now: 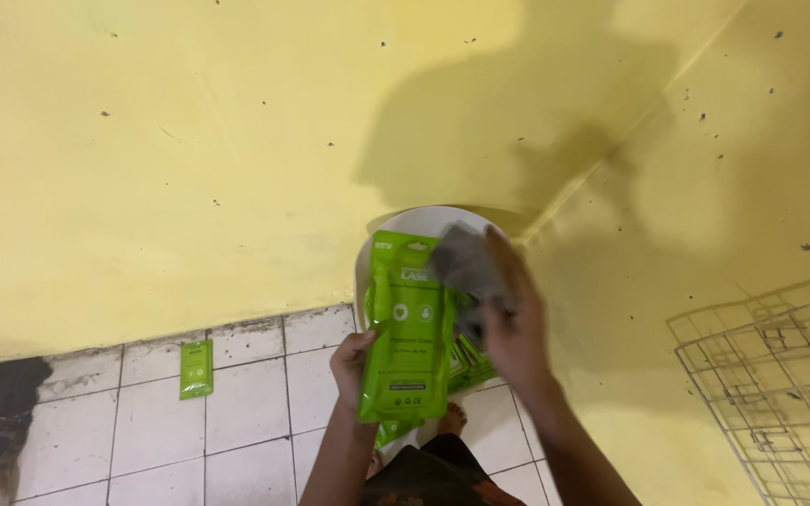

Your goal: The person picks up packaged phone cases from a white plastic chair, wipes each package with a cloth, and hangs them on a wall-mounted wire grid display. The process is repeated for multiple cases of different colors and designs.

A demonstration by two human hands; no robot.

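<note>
While the view is directed down at a corner of yellow walls (pixel 189 159), a green flat pouch (pixel 407 323) is held upright by the left hand (pixel 352 361), whose fingers are closed on its lower left edge. A dark, blurred object (pixel 469 262) is gripped at the pouch's top by the right hand (pixel 516 328), its fingers curled around it. Behind both, a white round container (pixel 424 220) with more green pouches is seen. One small green packet (pixel 196 369) lies apart on the white tiled floor (pixel 152 431). A wire rack (pixel 780 375) stands at the right.
</note>
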